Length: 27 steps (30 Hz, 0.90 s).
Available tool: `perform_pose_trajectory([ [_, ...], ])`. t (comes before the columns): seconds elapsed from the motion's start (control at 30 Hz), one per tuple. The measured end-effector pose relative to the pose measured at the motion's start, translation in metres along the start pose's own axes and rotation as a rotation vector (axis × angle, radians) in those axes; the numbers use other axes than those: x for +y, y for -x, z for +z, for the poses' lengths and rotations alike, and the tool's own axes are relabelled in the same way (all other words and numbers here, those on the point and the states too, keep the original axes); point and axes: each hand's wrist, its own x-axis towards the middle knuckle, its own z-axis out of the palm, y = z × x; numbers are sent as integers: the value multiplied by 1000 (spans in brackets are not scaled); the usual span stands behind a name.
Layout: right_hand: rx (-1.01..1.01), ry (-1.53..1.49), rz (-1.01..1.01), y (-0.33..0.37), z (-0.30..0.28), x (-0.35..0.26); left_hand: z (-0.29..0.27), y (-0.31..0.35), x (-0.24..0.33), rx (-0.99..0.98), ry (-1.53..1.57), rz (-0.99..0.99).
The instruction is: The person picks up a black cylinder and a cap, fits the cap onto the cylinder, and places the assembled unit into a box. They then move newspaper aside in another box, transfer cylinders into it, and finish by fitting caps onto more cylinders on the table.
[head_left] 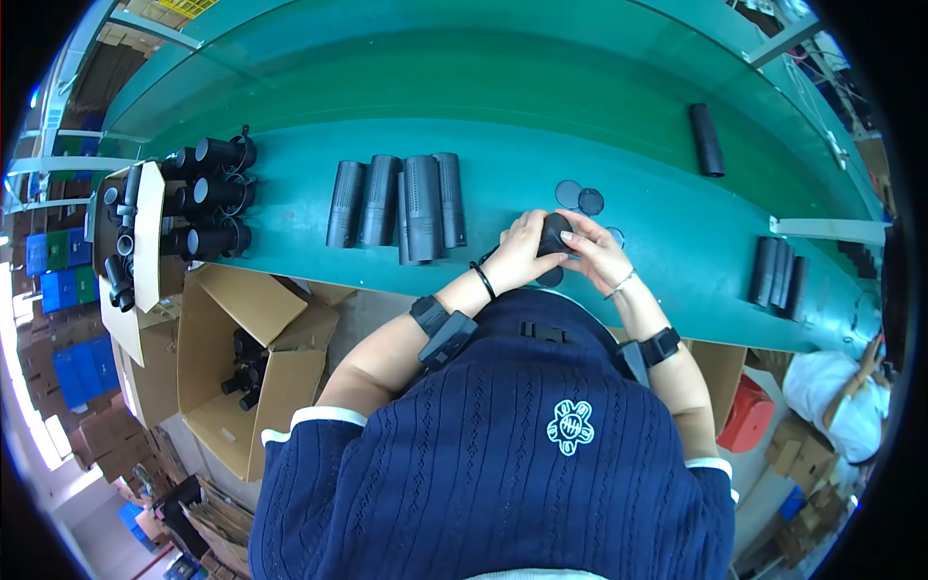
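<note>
Both hands meet at the near edge of the green bench. My left hand is closed round a black cylindrical part, its round end showing between the fingers. From the other side, my right hand grips the same part, fingers bent over its end. Most of its body is hidden by the hands. Just beyond them lie a grey disc and a black round cap, edges overlapping. Another dark disc lies close to my shirt, partly covered. A pale disc shows beside my right hand.
Several black perforated tubes lie left of my hands. Black devices with cords stand at the bench's left end. One tube lies far right, more tubes nearer. An open carton holds black parts below; another person is at right.
</note>
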Motion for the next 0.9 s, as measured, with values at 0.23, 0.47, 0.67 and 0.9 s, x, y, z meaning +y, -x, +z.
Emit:
perform_pose_trajectory([
  [0.23,2,-80,43,-4,9,-2,2,5,1,2,100,-40],
  [0.47,69,59,93,-9,10,-5,1,7,2,31,23,1],
  [0.67,-139,-251,13,-8,-11,2,-28,0,13,63,293,81],
  [0.9,-180,774,-333,-20,-8,9,-59,3,50,-60,629,293],
])
